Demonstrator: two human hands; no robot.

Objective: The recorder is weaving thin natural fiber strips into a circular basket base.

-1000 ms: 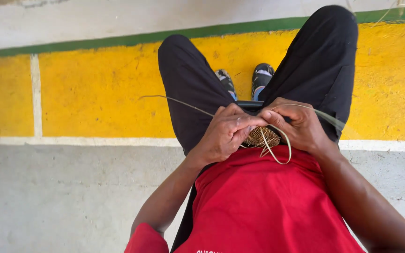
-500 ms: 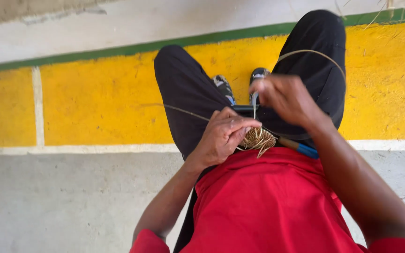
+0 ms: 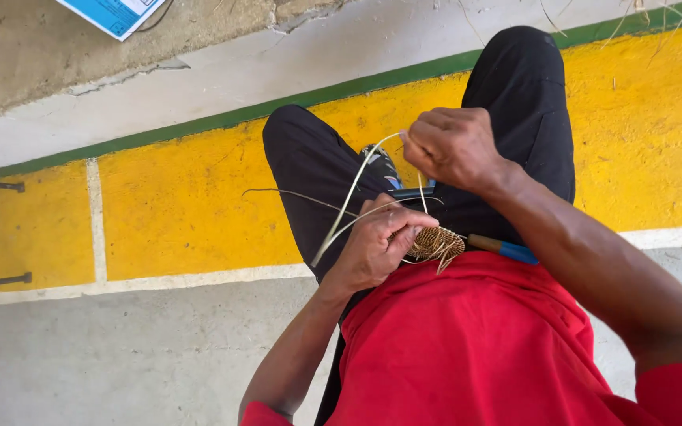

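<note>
While the left hand (image 3: 376, 248) pinches the woven coil (image 3: 436, 242), the right hand (image 3: 451, 146), fingers closed, draws the straw strand (image 3: 349, 201); steady tension advised.

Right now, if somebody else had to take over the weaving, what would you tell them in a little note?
Left hand: closed on the small woven piece, pinning it in the lap.
Right hand: raised above it, closed on a pale strand that loops up from the weave.
Nearby: a tool with a blue handle lies across the lap by the weave; loose strand ends stick out to the left.
Done: a small tight woven core.
Left: judging by its size, most of the weaving; the lifted strand looks not yet tight.
</note>
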